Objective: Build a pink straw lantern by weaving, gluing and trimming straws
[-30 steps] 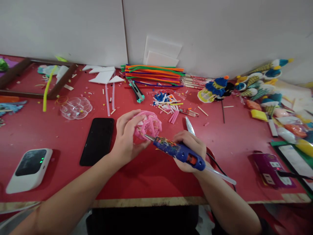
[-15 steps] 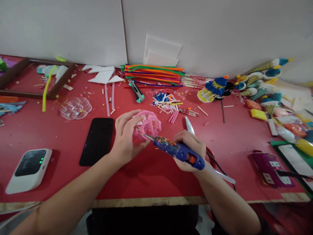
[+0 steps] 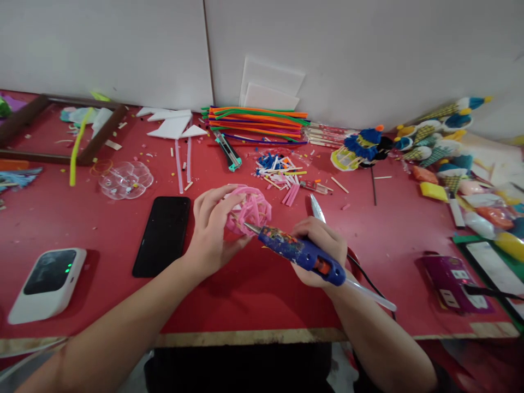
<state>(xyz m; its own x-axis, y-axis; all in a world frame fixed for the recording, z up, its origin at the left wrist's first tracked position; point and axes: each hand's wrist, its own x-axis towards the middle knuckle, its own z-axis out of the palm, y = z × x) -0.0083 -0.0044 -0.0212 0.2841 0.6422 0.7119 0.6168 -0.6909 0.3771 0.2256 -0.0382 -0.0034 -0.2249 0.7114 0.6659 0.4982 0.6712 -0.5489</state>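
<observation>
My left hand (image 3: 210,226) is closed around the left side of a small pink openwork basket (image 3: 256,210), made of pink strips with thin pale sticks between them. A blue glue gun (image 3: 301,254), stained with dried paint or glue, is in my right hand (image 3: 321,240), whose fingers wrap its grip. The metal nozzle points left and meets, or nearly meets, the near side of the basket. From the gun's back a clear glue stick (image 3: 372,295) juts out. Scissors (image 3: 317,207) lie just beyond my right hand, their handles partly hidden.
A black phone (image 3: 161,237) and a white device (image 3: 49,286) lie to the left. Cut sticks (image 3: 286,174), a utility knife (image 3: 228,153) and pipe cleaners (image 3: 257,124) are beyond my hands. A purple power block (image 3: 454,281) sits right, below bagged clay (image 3: 493,215).
The basket and glue gun have shifted very slightly to the right in view. Both hands keep the same hold, with the nozzle still at the basket.
</observation>
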